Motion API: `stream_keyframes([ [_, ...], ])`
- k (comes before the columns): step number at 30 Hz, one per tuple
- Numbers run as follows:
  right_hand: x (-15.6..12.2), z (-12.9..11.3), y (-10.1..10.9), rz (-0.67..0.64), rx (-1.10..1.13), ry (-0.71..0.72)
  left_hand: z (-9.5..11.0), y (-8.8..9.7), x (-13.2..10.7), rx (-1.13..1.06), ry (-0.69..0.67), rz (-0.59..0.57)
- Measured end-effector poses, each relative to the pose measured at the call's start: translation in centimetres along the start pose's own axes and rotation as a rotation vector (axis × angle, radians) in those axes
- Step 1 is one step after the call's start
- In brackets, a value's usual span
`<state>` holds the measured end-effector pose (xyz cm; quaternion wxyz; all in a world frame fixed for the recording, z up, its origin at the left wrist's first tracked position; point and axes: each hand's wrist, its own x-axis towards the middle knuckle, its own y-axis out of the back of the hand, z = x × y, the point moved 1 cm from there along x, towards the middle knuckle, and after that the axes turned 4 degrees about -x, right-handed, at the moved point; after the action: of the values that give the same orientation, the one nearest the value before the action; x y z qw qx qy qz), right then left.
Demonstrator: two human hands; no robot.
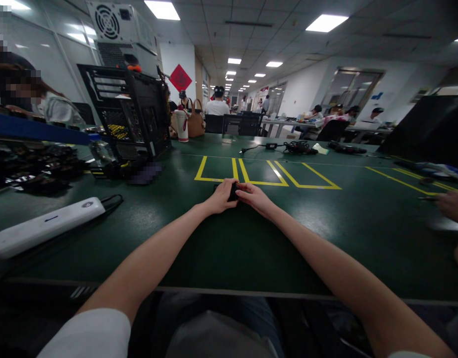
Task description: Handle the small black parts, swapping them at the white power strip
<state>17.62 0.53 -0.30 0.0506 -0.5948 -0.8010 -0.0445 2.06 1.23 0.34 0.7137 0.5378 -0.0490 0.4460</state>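
Both my arms reach forward over a dark green table [221, 243]. My left hand [222, 195] and my right hand [253, 196] meet at the table's middle, just below yellow taped outlines [266, 175]. Their fingers are curled together round a small black object [233, 191] that lies on the mat. Most of that object is hidden by the fingers, so I cannot name it.
A white power strip [46, 224] lies at the left. Behind it stand an open black computer case [130, 117] and piles of dark parts [31, 166]. Cables and adapters [296, 147] lie farther back. Another person's hand [452, 206] rests at the right edge. People sit in the background.
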Motion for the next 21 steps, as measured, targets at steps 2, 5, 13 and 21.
stream_keyframes([
  [2,-0.02,-0.03,0.13,-0.025,-0.009,0.009,0.06,0.00,0.01,-0.004,0.011,-0.003],
  [5,-0.20,-0.12,0.24,-0.033,-0.029,0.056,0.07,-0.04,0.04,-0.005,0.013,0.002],
  [13,-0.13,0.01,-0.02,0.020,-0.001,0.038,0.13,-0.02,0.11,0.000,-0.002,0.005],
  [21,-0.23,-0.27,0.25,-0.033,-0.006,0.063,0.01,0.00,-0.06,0.005,-0.004,0.000],
])
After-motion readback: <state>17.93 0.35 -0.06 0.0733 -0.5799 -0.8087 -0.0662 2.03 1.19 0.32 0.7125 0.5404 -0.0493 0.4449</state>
